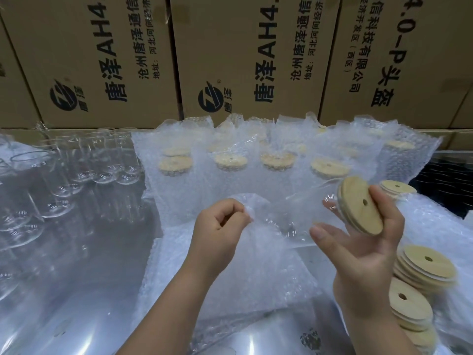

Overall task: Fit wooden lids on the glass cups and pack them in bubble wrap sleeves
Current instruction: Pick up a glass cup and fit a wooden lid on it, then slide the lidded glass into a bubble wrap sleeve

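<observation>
My right hand [363, 242] holds a glass cup [330, 203] by its lidded end, thumb and fingers round the round wooden lid [359, 208] with a small hole. The cup lies sideways, its body pointing left into a bubble wrap sleeve [256, 239]. My left hand [217, 226] pinches the sleeve's mouth edge at centre. Several wrapped, lidded cups [230, 162] stand in rows behind. Bare glass cups [102, 160] stand at the left. Loose wooden lids [425, 265] are stacked at the right.
Large printed cardboard boxes [230, 60] form a wall along the back. A stack of flat bubble wrap sleeves [230, 290] lies under my hands. A shiny plastic-covered surface [76, 290] spreads at the lower left. A dark crate [448, 180] sits at the far right.
</observation>
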